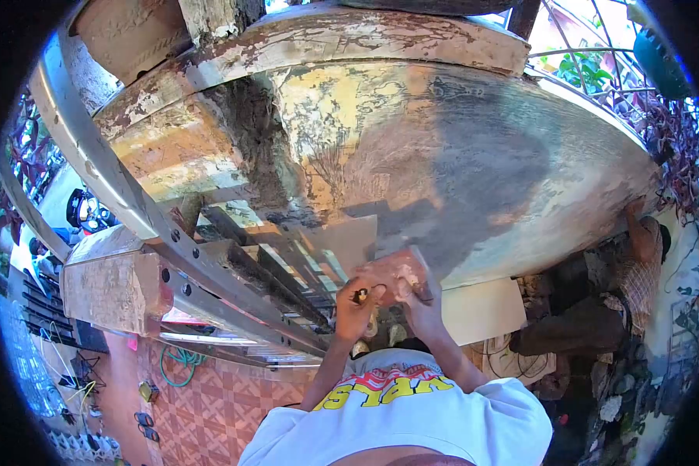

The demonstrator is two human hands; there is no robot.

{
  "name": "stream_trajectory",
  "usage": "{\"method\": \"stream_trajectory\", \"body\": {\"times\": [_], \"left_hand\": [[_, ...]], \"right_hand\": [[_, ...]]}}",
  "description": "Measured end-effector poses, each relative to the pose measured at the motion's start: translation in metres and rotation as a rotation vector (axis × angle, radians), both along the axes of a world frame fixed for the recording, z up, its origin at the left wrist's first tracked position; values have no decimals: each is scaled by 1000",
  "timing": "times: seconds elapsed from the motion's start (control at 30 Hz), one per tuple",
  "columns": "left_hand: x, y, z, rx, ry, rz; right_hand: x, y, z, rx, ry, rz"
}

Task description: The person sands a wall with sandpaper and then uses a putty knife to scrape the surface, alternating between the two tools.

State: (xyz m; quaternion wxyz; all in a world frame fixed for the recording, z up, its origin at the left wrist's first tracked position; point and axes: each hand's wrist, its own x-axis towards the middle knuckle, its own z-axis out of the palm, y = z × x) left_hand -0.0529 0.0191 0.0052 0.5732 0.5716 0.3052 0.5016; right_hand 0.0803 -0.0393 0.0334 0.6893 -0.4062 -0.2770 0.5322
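A reddish-brown sheet of sandpaper (386, 269) is held between my two hands, just in front of my chest. My left hand (354, 312) grips its left side with the thumb on top; a small dark and gold item (360, 296) shows at these fingers, too small to name. The fingers of my right hand (418, 293) are closed on the right part of the sheet. Beyond them rises a large curved panel (489, 147), patchy with worn yellow, grey and brown paint. My hands look apart from it.
A metal ladder (93, 147) slants along the left. A pale board (483, 312) lies right of my hands. At the far right another person (637, 279) crouches, one hand at the panel. A green hose (180, 363) lies on the tiled floor (210, 408).
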Motion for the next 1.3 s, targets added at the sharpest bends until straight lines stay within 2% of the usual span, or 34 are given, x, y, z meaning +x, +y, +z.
{"method": "stream_trajectory", "body": {"times": [0.03,0.1,0.13,0.2,0.27,0.3,0.37,0.4,0.43,0.5,0.53,0.57,0.6,0.63,0.7,0.77,0.8,0.87,1.0,1.07,1.1,1.13,1.23,1.3], "left_hand": [[0,-2,5,5,-2,-2],[-3,-9,19,-195,-192,-22],[-10,-9,15,-190,-189,-23],[-30,-8,3,-216,-18,-80],[-43,-11,-5,-172,30,-87],[-50,-10,-7,-120,78,-95],[-67,-8,-14,-185,83,-136],[-76,-7,-16,-260,97,-179],[-83,-7,-12,-255,95,-177],[-94,-3,-1,-281,248,-81],[-101,2,-12,-263,198,-91],[-104,5,-19,-226,181,-59],[-102,8,-17,-187,164,-28],[-101,9,-18,-259,132,-42],[-101,6,-23,-324,103,-59],[-102,10,-29,-329,114,-90],[-102,13,-36,-316,116,-102],[-103,13,-47,-357,6,-131],[-101,21,-48,-456,201,-129],[-98,21,-80,369,273,160],[-103,13,-75,-2,266,33],[-105,17,-68,-364,288,-83],[-97,13,-36,-442,313,-161],[-99,10,-21,-276,307,-151]], "right_hand": [[6,3,4,98,-128,-95],[20,12,31,270,-330,-259],[30,17,57,340,-405,-327],[60,22,79,332,-708,-437],[62,38,107,411,-267,-519],[63,44,120,417,-271,-517],[65,59,140,213,-854,-835],[65,76,145,450,-920,-1028],[68,84,150,456,-919,-1029],[73,99,162,439,-1015,-1403],[73,109,169,384,-1064,-1496],[71,120,173,426,-1063,-1518],[65,133,171,394,-1174,-1540],[55,146,170,346,-1280,-1558],[23,175,169,421,-1293,-1396],[-8,209,140,832,-745,-911],[-9,204,137,839,-747,-926],[-8,188,129,529,-1768,-1062],[64,195,121,471,-1585,-1104],[86,202,74,114,-1645,-984],[59,225,61,516,-1305,-1286],[64,190,42,400,-1310,-1335],[11,177,61,168,-1329,-1296],[57,162,90,111,-1309,-1186]]}}
